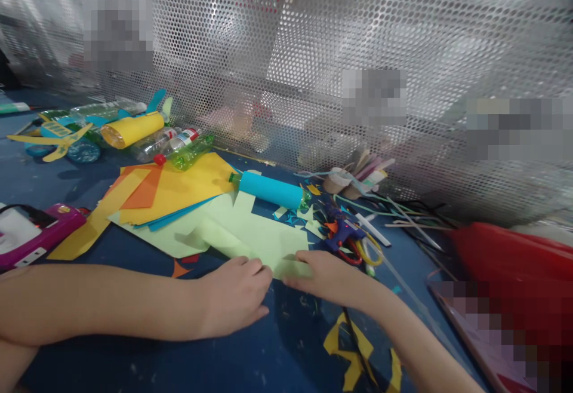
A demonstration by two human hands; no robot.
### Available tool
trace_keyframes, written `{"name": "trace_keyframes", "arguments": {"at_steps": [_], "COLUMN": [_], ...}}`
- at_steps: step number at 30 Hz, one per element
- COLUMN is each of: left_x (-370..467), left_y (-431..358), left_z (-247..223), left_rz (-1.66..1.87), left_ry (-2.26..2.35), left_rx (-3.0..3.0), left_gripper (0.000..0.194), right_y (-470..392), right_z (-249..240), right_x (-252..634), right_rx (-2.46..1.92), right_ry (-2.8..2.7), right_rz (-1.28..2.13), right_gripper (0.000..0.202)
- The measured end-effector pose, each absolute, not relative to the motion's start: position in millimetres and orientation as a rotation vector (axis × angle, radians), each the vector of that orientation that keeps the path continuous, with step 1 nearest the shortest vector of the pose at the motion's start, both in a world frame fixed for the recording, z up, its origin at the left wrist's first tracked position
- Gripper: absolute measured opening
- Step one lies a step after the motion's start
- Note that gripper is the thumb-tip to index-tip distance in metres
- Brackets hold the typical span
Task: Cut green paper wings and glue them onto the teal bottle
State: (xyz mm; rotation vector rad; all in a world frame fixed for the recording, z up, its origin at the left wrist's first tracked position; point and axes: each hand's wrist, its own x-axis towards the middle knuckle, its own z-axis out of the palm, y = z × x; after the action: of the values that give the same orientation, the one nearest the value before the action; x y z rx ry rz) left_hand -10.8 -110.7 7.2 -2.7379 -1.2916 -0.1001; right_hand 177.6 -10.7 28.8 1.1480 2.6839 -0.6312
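Sheets of pale green paper point(264, 232) lie in front of me, the nearest one curled up into a loose roll point(224, 238). My left hand point(237, 288) presses on the near edge of this roll with its fingers bent around it. At the roll's right end, my right hand point(320, 273) pinches the paper between thumb and fingers; the fingertips are partly blurred. Just beyond the sheets rests a green plastic bottle wrapped in blue paper point(271, 190). Scissors with yellow handles point(370, 249) lie beyond my right hand, beside a dark blue tool point(344, 232).
Yellow paper sheets point(192, 187) lie at the left, with plastic bottles point(190, 153) and a yellow-wrapped bottle point(134, 130) behind. A purple power strip point(49, 235) sits at far left. Yellow scraps point(353, 345) lie near right. A perforated metal screen point(224, 40) closes the back.
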Motion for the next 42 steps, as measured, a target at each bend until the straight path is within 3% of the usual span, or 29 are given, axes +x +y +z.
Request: {"name": "trace_keyframes", "arguments": {"at_steps": [10, 17, 32, 42], "left_x": [-12, -12, -11, -12], "left_y": [-114, -114, -114, -113], "left_z": [-4, -4, -9, -8], "left_rz": [-0.106, -0.093, -0.111, -0.097], "left_ry": [-1.224, -1.188, -1.195, -1.176], "left_rx": [-2.680, -2.657, -2.663, -2.679], "left_gripper": [0.031, 0.030, 0.028, 0.026], "right_y": [-20, -21, -16, -12], "right_z": [28, 27, 40, 44], "right_x": [168, 164, 178, 190], "right_rx": [1.223, 1.245, 1.214, 1.290], "right_ry": [2.677, 2.647, 2.600, 2.522], "right_rz": [-0.397, -0.268, -0.656, -0.661], "right_gripper": [0.049, 0.047, 0.022, 0.027]}}
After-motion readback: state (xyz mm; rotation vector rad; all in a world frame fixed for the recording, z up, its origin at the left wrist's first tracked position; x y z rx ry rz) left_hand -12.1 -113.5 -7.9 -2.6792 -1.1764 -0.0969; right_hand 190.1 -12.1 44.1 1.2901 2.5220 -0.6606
